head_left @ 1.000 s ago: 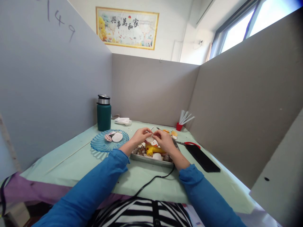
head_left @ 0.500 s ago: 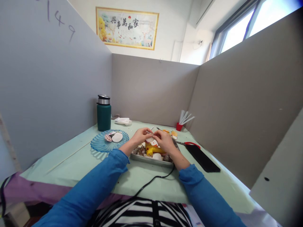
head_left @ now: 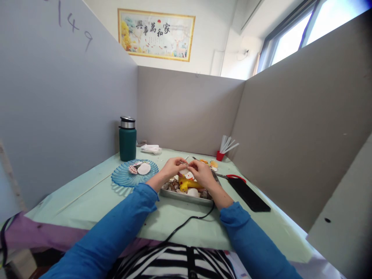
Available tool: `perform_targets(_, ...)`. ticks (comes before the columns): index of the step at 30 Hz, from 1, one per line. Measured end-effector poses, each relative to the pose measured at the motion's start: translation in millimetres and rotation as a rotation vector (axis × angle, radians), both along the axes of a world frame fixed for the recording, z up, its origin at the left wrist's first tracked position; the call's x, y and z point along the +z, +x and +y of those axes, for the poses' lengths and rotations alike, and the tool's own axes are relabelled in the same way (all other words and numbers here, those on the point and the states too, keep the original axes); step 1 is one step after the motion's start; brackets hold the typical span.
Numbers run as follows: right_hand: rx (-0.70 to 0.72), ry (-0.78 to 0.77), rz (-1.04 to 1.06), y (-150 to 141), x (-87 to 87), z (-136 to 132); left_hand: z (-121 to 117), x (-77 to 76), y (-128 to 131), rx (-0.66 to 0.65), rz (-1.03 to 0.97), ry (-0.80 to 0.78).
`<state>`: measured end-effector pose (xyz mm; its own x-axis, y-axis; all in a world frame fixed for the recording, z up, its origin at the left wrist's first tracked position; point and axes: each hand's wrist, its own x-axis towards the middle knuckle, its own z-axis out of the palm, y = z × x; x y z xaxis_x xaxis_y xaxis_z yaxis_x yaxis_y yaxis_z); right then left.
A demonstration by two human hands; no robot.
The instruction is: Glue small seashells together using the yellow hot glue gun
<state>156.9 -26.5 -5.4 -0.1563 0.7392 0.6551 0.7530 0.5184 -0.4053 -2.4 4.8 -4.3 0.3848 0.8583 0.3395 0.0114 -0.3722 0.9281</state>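
My left hand (head_left: 173,166) and my right hand (head_left: 201,170) meet over the metal tray (head_left: 186,198), fingertips pinched close together. Between them is a pale, rounded shell (head_left: 183,171), partly covered by the fingers. Below, in the tray, a yellow glue gun (head_left: 188,183) lies among brownish and white shells (head_left: 193,192). A black cord (head_left: 186,222) runs from the tray's right front toward my body. Left of my hands, a blue ribbed glass plate (head_left: 119,176) carries a white disc-like shell (head_left: 143,168) and a reddish striped shell (head_left: 133,169).
A green bottle (head_left: 128,144) stands behind the plate. At the back right is a red cup (head_left: 220,155) of white glue sticks, near orange and white shells (head_left: 214,164). Red-handled scissors (head_left: 236,178) lie by a black flat object (head_left: 250,195). Grey partitions (head_left: 188,108) enclose the table.
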Motion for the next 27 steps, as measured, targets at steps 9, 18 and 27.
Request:
perform_targets(9, 0.009, -0.002, 0.011, 0.4, -1.5, 0.2, -2.6, 1.6, -0.3, -0.002, 0.008, 0.006)
perform_targets(18, -0.009, -0.005, -0.007, -0.3, -0.9, 0.0, -1.9, 1.7, -0.2, -0.009, 0.014, 0.005)
perform_targets(27, -0.016, -0.004, -0.013, 0.1, -1.6, 0.6, 2.5, -1.9, 0.2, 0.024, 0.033, 0.022)
